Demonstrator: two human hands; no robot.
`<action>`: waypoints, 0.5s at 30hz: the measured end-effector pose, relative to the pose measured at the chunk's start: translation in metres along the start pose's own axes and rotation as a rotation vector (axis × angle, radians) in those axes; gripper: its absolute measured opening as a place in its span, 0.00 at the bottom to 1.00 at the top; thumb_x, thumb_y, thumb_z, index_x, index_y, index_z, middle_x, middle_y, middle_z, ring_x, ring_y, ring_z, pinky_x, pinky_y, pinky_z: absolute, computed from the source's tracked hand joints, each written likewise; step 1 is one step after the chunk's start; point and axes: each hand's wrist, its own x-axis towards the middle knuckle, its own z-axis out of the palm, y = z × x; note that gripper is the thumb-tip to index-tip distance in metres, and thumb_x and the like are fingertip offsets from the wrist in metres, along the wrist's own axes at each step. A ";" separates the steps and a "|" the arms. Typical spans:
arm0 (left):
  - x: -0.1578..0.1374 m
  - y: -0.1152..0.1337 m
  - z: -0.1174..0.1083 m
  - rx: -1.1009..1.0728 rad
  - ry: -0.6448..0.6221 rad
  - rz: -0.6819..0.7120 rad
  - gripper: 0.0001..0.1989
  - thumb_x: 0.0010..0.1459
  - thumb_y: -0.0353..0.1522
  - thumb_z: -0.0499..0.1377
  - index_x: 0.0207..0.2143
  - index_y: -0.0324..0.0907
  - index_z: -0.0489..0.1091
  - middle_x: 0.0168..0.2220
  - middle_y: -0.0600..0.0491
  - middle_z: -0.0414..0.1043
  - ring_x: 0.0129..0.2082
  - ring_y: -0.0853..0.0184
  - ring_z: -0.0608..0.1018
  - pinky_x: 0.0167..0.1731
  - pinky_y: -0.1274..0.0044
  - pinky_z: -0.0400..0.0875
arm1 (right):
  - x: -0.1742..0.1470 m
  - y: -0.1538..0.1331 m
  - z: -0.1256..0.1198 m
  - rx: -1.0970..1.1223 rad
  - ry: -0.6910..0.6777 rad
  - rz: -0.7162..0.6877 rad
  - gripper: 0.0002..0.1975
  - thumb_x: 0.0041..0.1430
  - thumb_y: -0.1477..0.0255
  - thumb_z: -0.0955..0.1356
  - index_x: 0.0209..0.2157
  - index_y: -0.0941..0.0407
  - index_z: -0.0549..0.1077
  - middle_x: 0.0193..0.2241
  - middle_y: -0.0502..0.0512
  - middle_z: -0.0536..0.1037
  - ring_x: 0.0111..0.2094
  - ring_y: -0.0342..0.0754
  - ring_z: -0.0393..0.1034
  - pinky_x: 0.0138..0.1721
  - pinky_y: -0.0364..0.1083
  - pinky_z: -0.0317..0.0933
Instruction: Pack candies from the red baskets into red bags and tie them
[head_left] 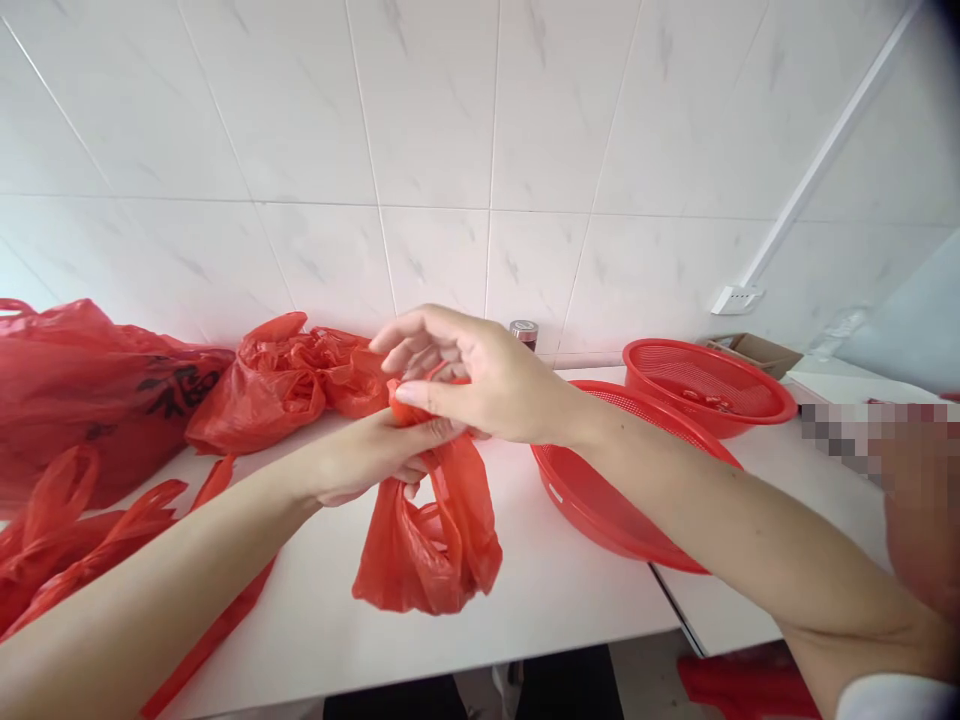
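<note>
Above the white table, a red plastic bag (442, 535) hangs from my two hands, its lower part drooping toward the front edge. My left hand (390, 450) is closed around the gathered plastic below the top. My right hand (469, 375) crosses over it, thumb and fingers closing on the bag's upper end near the left thumb. Part of the gathered plastic is hidden by the fingers. What the bag contains, if anything, cannot be seen. Just right of my hands sits a red perforated basket (600, 500), partly covered by my right forearm.
Behind on the left stand tied red bags (277, 385) and a large red bag (112, 400) with black lettering. More red bags (75, 560) lie front left. A second red basket (709, 385) holds small red items. A lidded jar (524, 333) stands by the wall; another person's arm (926, 510) is at right.
</note>
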 end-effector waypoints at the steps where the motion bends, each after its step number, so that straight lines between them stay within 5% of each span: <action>1: 0.001 -0.003 -0.001 -0.072 0.026 -0.028 0.17 0.54 0.45 0.61 0.24 0.42 0.70 0.16 0.60 0.58 0.16 0.75 0.61 0.16 0.81 0.63 | -0.003 0.008 0.001 0.000 0.044 0.017 0.14 0.58 0.75 0.67 0.46 0.52 0.69 0.44 0.50 0.73 0.46 0.44 0.68 0.45 0.46 0.65; 6: 0.004 -0.019 -0.009 -0.242 -0.007 -0.123 0.19 0.58 0.46 0.57 0.23 0.42 0.66 0.14 0.62 0.54 0.13 0.77 0.57 0.16 0.83 0.59 | -0.035 0.035 -0.002 0.026 0.001 0.280 0.09 0.60 0.68 0.68 0.41 0.55 0.68 0.35 0.50 0.73 0.37 0.43 0.70 0.38 0.46 0.67; 9: 0.004 -0.023 -0.012 -0.201 -0.035 -0.119 0.19 0.61 0.45 0.54 0.25 0.41 0.70 0.19 0.56 0.67 0.17 0.74 0.67 0.22 0.79 0.66 | -0.054 0.019 0.003 0.052 0.137 0.222 0.04 0.62 0.69 0.66 0.36 0.55 0.67 0.33 0.49 0.73 0.35 0.41 0.69 0.38 0.43 0.65; 11: 0.003 -0.020 -0.013 -0.139 -0.111 -0.048 0.17 0.62 0.42 0.54 0.27 0.41 0.73 0.26 0.52 0.73 0.25 0.69 0.73 0.30 0.76 0.70 | -0.063 0.005 0.009 0.079 0.087 0.173 0.05 0.62 0.69 0.68 0.38 0.54 0.68 0.35 0.49 0.73 0.37 0.41 0.70 0.40 0.43 0.65; 13: 0.002 -0.015 -0.014 -0.011 -0.205 0.039 0.12 0.59 0.38 0.57 0.28 0.41 0.75 0.27 0.53 0.73 0.28 0.67 0.74 0.33 0.75 0.69 | -0.066 0.001 0.015 0.106 0.037 0.158 0.07 0.62 0.68 0.68 0.41 0.52 0.69 0.36 0.49 0.74 0.39 0.42 0.70 0.43 0.43 0.64; 15: 0.001 -0.012 -0.013 0.174 -0.222 0.083 0.08 0.57 0.35 0.59 0.30 0.42 0.76 0.24 0.55 0.71 0.27 0.68 0.73 0.31 0.76 0.68 | -0.064 0.014 0.020 0.113 0.128 0.173 0.08 0.64 0.64 0.66 0.43 0.52 0.69 0.40 0.51 0.75 0.43 0.43 0.70 0.46 0.44 0.63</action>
